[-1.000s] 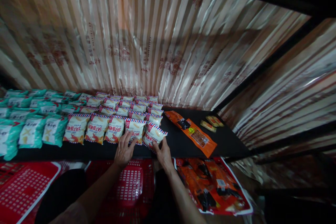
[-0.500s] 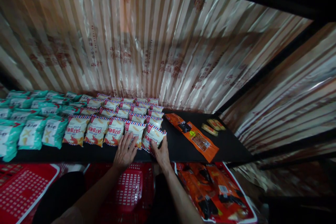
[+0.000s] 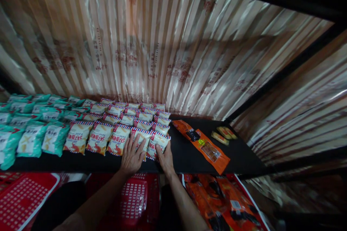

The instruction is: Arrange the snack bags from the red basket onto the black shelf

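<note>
Rows of white snack packets with red and blue striped tops (image 3: pixel 99 138) lie on a black shelf (image 3: pixel 187 155). My left hand (image 3: pixel 133 155) rests flat, fingers spread, on a front-row packet (image 3: pixel 141 136). My right hand (image 3: pixel 165 157) presses against the right side of the end packet (image 3: pixel 158 142), fingers stretched along it. Neither hand grips a packet.
Teal snack packets (image 3: pixel 32 139) fill the shelf's left part. Long orange packets (image 3: pixel 202 144) and small yellow ones (image 3: pixel 223 134) lie to the right. Red baskets (image 3: pixel 25 196) stand below, one with orange packets (image 3: pixel 225 202). Striped foil covers the wall behind.
Both hands have slid forward onto the front-row packets. The end packet has been pushed left, closer to its neighbour. The view has tipped slightly down.
</note>
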The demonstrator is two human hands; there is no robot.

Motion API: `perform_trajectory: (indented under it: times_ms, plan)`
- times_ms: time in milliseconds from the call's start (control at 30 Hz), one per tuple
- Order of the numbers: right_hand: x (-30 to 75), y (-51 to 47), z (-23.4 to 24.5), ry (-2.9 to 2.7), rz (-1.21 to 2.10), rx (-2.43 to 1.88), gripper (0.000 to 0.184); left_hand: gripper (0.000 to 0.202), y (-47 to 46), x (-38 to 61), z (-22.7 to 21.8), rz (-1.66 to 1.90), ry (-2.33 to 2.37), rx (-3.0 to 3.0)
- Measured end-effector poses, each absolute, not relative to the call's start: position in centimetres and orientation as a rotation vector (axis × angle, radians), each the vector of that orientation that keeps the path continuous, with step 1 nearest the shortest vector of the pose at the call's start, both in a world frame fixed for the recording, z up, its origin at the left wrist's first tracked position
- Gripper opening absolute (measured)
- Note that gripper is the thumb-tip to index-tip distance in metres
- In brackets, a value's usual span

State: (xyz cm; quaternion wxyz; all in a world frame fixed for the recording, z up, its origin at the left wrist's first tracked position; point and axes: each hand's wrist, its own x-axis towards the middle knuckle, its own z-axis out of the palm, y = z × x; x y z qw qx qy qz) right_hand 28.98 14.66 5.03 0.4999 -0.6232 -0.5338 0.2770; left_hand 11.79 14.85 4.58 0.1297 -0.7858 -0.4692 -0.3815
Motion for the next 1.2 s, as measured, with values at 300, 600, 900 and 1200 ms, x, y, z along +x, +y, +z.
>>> perform_trajectory:
  times_ms: [300, 600, 900, 1200]
  plan:
    - [28.6, 15.2, 3.2, -1.279, 0.537, -1.558, 0.062, 0.05, 15.0, 12.0, 3.9, -1.074, -1.383, -2.276]
    - [28.5, 14.9, 3.4, -1.355, 0.441, -1.577, 0.055, 0.051, 15.0, 12.2, 3.7, -1.03, -1.336, -2.34]
    - [28.7, 14.9, 2.8, -1.249, 0.47, -1.574, 0.071, 0.054, 14.7, 12.1, 3.6, -1.064, -1.302, -2.317]
    - [28.0, 14.4, 3.7, -1.381, 0.483, -1.598, 0.061, 0.066, 14.1, 12.0, 3.8, -1.014, -1.276, -2.378]
